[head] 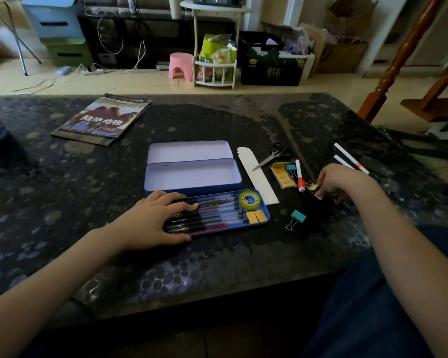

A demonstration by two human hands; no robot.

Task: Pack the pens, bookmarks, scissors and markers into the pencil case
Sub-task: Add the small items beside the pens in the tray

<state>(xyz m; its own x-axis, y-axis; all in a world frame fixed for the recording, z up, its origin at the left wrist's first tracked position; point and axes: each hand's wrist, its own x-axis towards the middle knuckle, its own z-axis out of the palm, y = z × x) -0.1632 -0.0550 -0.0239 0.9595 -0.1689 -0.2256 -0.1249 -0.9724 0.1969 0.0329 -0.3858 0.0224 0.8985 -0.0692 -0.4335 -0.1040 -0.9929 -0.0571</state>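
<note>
Case (192, 177) open at table (217, 267) centre; its tray (265, 215) lies in front, holding pens (212, 215), tape (249, 200), erasers (256, 217).

Right of the case lie bookmark (256, 174), scissors (273, 155), red marker (299, 175), orange markers (349, 157) and a teal clip (297, 218), all unpacked. My left hand (155, 218) rests flat on the pens, fingers spread. My right hand (339, 183) reaches out, fingertips pinching a yellow clip (313, 187).

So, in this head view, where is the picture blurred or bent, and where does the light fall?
Head view: the right hand is motion-blurred over a yellow clip; the left hand on the pens is sharp; wide-angle bending curves the table edge; daylight brightens the floor behind, and the tabletop stays dim.
</note>
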